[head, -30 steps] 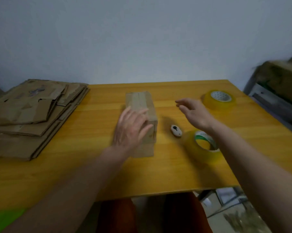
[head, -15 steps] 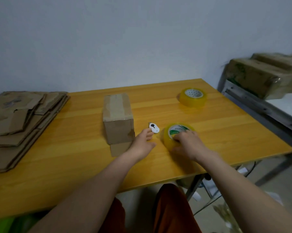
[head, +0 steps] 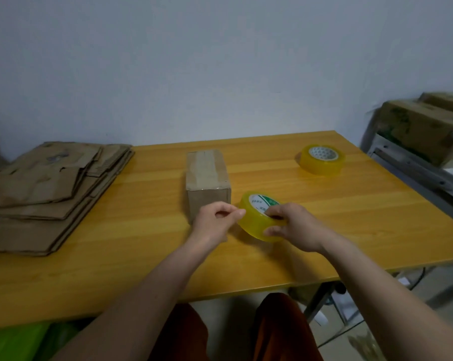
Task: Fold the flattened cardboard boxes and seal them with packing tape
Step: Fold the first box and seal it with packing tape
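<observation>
Grip on the tape roll (head: pixel 259 217) with both our hands, one box taped on top
Our right hand (head: pixel 295 227) clasps the roll, lifted beside the box (head: pixel 207 183), while our left hand (head: pixel 215 222) pinches at its edge, likely the tape end; a stack of flat boxes (head: pixel 50 194) waits at the left of the wooden worktop (head: pixel 350 217), a second roll (head: pixel 321 159) sits well apart, plain wall behind

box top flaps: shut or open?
Shut. The box stands folded, its top flaps flat under a tape strip along the seam.
</observation>
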The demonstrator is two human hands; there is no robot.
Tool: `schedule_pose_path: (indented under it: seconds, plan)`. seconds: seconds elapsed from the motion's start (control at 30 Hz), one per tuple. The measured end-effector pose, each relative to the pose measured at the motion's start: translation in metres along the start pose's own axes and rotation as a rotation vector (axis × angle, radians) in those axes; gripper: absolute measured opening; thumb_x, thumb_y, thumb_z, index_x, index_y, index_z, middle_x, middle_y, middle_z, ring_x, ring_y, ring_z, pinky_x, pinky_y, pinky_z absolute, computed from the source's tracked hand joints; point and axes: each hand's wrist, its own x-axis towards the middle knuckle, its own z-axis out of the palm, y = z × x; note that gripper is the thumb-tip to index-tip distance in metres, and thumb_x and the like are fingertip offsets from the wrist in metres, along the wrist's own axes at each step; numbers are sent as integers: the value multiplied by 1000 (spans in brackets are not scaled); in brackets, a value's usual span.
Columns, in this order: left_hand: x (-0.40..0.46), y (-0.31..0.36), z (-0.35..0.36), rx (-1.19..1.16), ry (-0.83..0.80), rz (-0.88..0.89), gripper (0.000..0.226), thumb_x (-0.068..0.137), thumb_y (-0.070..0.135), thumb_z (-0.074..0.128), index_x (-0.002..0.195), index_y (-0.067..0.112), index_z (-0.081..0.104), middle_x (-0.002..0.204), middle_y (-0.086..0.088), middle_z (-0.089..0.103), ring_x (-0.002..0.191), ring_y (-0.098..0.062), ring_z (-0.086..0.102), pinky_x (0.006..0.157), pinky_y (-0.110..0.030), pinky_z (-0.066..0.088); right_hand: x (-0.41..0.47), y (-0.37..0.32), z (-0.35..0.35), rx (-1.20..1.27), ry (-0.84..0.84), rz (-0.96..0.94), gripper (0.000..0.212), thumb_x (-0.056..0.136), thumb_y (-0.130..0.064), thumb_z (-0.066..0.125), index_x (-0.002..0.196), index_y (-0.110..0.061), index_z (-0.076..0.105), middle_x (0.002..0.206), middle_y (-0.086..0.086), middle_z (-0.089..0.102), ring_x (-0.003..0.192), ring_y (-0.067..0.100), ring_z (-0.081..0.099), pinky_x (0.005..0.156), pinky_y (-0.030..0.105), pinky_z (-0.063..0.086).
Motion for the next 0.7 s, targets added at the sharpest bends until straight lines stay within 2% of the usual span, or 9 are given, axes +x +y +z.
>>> schedule_pose_path:
  seconds: [0.13, 0.2, 0.27, 0.33, 0.4, 0.47, 0.5, 0.6, 0.7]
  plan:
    - [-6, 2, -9, -16, 167, 136, 7, 87, 9, 69, 84, 3, 69, 78, -1, 68, 68, 2, 61, 62, -10, 47, 0, -16, 0, 31, -41, -68, 20, 87, -30, 67, 101, -26, 54, 103, -3, 53, 92, 14, 48, 75, 25, 34]
    - [-9, 3, -11, 67, 261, 220, 9, 89, 10, 68, 80, 8, 66, 75, 3, 67, 67, 3, 61, 60, -10, 47, -2, -24, 0, 72, -51, -64, 28, 83, -33, 71, 101, -25, 51, 105, -1, 56, 94, 16, 51, 77, 31, 41]
    - [-11, 4, -11, 60, 339, 255, 13, 90, 12, 66, 78, 12, 63, 76, -2, 69, 72, -6, 66, 67, -23, 55, -5, -29, 1, 55, -13, -71, 47, 73, -35, 80, 107, -24, 49, 108, 0, 54, 99, 18, 50, 83, 34, 43]
    - [-11, 8, -14, -44, 391, 231, 18, 92, 11, 63, 75, 15, 58, 80, -10, 70, 79, -22, 69, 75, -41, 59, -7, -31, 5, -25, 191, -158, 56, 70, -27, 81, 117, -22, 50, 112, 0, 47, 107, 19, 46, 89, 35, 41]
    - [-10, 13, -18, -177, 436, 177, 23, 94, 9, 60, 73, 15, 55, 81, -15, 70, 80, -31, 69, 78, -51, 57, -7, -33, 12, 15, 520, -240, 64, 71, -13, 77, 127, -19, 49, 117, 2, 43, 113, 18, 43, 94, 25, 35]
    - [-10, 19, -19, -305, 454, 109, 24, 95, 7, 57, 73, 14, 52, 77, -16, 67, 77, -33, 66, 77, -53, 57, -2, -34, 22, 302, 757, -197, 69, 72, -3, 74, 133, -16, 45, 122, 2, 46, 115, 14, 43, 93, 13, 34]
    - [-11, 22, -17, -359, 454, 71, 24, 96, 7, 56, 73, 13, 51, 77, -16, 66, 76, -31, 64, 75, -51, 58, 1, -37, 27, 536, 778, -143, 66, 74, 0, 73, 132, -17, 45, 122, 0, 49, 114, 13, 47, 91, 11, 38]
    - [-16, 27, -12, -470, 430, -25, 21, 96, 12, 57, 76, 11, 54, 76, -10, 65, 74, -21, 64, 71, -41, 60, 10, -44, 40, 1203, 665, -49, 40, 82, 5, 64, 113, -20, 58, 103, 2, 66, 101, 24, 63, 79, 33, 57]
    - [-20, 25, -17, -433, 413, -11, 17, 92, 14, 64, 78, 6, 59, 69, -5, 64, 63, -10, 61, 60, -23, 56, 11, -42, 44, 1254, 610, -9, 29, 85, 5, 63, 105, -16, 63, 99, 12, 68, 92, 28, 67, 70, 37, 59]
